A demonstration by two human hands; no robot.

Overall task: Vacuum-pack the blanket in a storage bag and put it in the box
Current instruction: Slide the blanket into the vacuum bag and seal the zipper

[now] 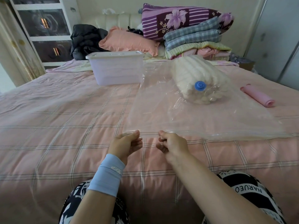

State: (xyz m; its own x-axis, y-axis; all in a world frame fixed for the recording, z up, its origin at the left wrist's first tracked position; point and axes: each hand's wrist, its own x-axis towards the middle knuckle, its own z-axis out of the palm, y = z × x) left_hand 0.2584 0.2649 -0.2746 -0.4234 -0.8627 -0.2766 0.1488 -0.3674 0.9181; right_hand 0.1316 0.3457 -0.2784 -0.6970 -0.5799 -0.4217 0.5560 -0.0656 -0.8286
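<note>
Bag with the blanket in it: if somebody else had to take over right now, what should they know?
Left hand: pinches the near edge of the clear bag.
Right hand: pinches the same edge, just beside it.
Blanket: rolled up inside the bag at its far end, with the blue valve over it. It looks bulky, not squashed flat.
Box: on the bed, behind the bag to the left, lid on.
Done: the blanket is in the bag.
Left: press the edge shut (how much is sealed cannot be told), pull the air out through the valve, open the box, put the pack in.
</note>
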